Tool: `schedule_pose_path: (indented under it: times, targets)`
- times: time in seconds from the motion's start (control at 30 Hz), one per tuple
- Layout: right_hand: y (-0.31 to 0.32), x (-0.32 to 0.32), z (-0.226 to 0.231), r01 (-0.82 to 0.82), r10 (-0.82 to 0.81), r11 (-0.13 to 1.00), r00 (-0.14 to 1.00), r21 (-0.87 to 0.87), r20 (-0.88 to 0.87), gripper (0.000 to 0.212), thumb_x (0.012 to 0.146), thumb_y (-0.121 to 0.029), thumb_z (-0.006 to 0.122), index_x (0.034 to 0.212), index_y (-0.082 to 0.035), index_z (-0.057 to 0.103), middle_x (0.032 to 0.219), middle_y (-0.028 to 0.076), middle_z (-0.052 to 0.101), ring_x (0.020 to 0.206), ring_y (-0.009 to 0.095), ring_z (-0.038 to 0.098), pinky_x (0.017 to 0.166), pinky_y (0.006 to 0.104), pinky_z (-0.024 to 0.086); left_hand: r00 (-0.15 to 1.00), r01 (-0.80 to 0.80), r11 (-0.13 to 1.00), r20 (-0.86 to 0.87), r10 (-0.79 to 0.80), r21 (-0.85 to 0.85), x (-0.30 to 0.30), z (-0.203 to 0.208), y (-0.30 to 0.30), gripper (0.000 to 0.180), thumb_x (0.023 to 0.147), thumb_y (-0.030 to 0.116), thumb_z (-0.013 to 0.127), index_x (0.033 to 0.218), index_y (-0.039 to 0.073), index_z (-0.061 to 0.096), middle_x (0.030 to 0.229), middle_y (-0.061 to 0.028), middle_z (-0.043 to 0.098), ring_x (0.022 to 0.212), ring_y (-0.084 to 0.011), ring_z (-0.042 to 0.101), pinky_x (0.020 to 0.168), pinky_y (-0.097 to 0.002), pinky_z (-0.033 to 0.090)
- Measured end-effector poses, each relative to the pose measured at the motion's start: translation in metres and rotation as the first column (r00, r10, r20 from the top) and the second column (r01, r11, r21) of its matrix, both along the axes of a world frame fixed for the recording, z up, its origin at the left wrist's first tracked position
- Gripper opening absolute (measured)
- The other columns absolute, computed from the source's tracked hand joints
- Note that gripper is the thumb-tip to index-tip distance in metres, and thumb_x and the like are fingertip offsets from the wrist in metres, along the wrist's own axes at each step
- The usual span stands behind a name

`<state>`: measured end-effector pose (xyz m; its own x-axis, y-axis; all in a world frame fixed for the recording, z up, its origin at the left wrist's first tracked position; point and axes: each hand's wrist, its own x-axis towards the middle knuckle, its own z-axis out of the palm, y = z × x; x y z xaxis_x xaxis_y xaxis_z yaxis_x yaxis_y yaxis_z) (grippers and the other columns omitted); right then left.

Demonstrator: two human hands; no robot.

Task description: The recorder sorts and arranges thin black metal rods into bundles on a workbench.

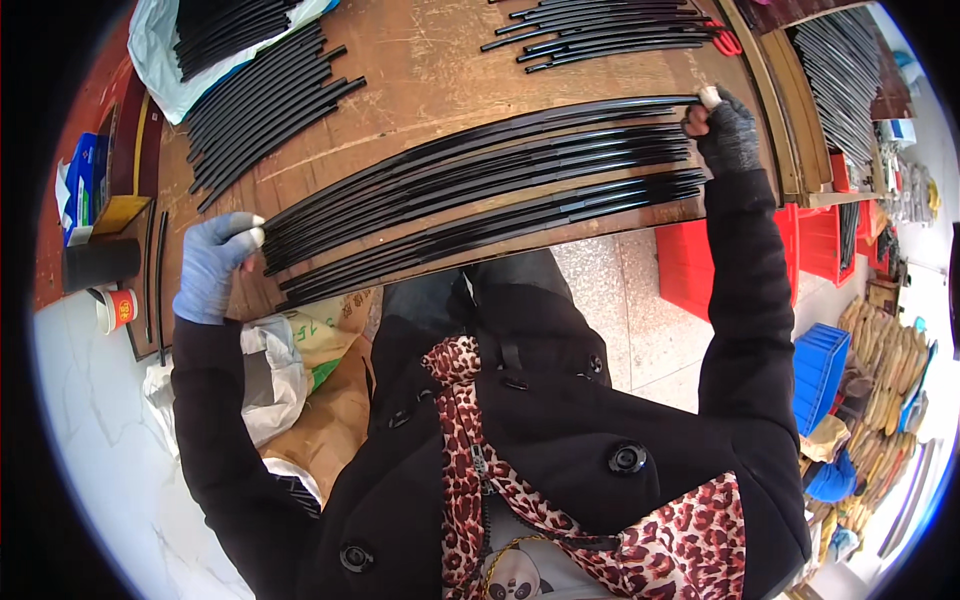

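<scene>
Many long, thin black rods (560,158) lie side by side across the wooden table in front of me, in loose groups. My left hand (210,268), in a blue-grey glove with bare fingertips, pinches the left end of the farthest black rod (480,128). At its other end my right hand (732,135), in a dark grey glove, grips the tip between thumb and fingers. The held rod bows slightly and stays close to the others; I cannot tell whether it touches them or is one piece.
Shorter black rods (262,112) lie at the far left, partly by a white plastic bag (150,55). Another pile (610,35) is at the back beside red-handled scissors (727,40). A paper cup (118,308) stands left; a red crate (685,265) is below the table's right edge.
</scene>
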<state>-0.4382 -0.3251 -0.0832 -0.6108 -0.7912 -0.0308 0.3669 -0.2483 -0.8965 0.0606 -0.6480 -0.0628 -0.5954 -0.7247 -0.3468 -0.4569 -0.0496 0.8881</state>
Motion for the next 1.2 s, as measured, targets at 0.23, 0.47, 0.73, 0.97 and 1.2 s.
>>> schedule_pose_path:
  times: [0.23,0.47,0.73,0.97,1.2]
  targets:
    - [0.005,-0.042,-0.011,0.103,-0.031,0.929,0.979,0.355,-0.201,0.014,0.082,-0.008,0.053,0.094,-0.003,0.057,0.066,0.012,0.054,0.049,0.016,0.046,0.046,0.0286,0.039,0.999,0.005,1.000,0.053,-0.005,-0.004,0.001,-0.027,-0.025,0.017,0.072,-0.003,0.063,0.089,-0.003,0.065,0.065,-0.0037,0.060,0.047,-0.0075,0.047,0.044,-0.0164,0.037]
    - [-0.021,-0.037,-0.014,0.544,0.497,0.526,0.428,0.654,-0.755,0.024,0.080,-0.017,0.055,0.103,-0.009,0.058,0.080,0.012,0.062,0.067,0.026,0.058,0.058,0.0362,0.047,0.991,0.050,0.980,0.135,-0.024,-0.193,0.003,-0.056,-0.035,0.012,0.074,0.000,0.063,0.086,-0.001,0.065,0.070,-0.0042,0.062,0.056,-0.0101,0.052,0.053,-0.0197,0.043]
    - [-0.085,0.003,0.007,0.716,0.716,0.508,-0.042,0.479,-0.697,0.034,0.078,-0.019,0.057,0.111,-0.012,0.056,0.090,0.010,0.063,0.078,0.031,0.059,0.069,0.0386,0.048,0.936,0.260,0.721,0.352,-0.024,-0.643,-0.020,-0.026,-0.027,0.015,0.075,0.009,0.062,0.088,0.004,0.066,0.081,-0.0030,0.062,0.070,-0.0169,0.057,0.069,-0.0242,0.046]
    - [-0.096,0.011,0.006,0.699,0.784,0.604,-0.435,0.383,-0.443,0.037,0.074,-0.016,0.058,0.110,-0.018,0.055,0.106,0.007,0.059,0.095,0.029,0.056,0.082,0.0396,0.044,0.807,0.452,0.526,0.581,0.102,-0.720,-0.055,-0.026,-0.035,0.029,0.076,0.013,0.060,0.105,0.012,0.060,0.108,-0.0057,0.055,0.095,-0.0260,0.055,0.085,-0.0323,0.044]
    - [-0.098,0.053,0.018,0.472,0.653,0.752,-0.434,0.461,-0.622,0.047,0.063,-0.003,0.061,0.109,-0.010,0.057,0.108,0.008,0.059,0.094,0.029,0.056,0.080,0.0370,0.045,0.647,0.623,0.511,0.757,0.088,-0.592,-0.056,-0.025,-0.038,0.031,0.077,0.011,0.060,0.107,0.013,0.057,0.104,-0.0063,0.057,0.093,-0.0270,0.056,0.086,-0.0331,0.044]
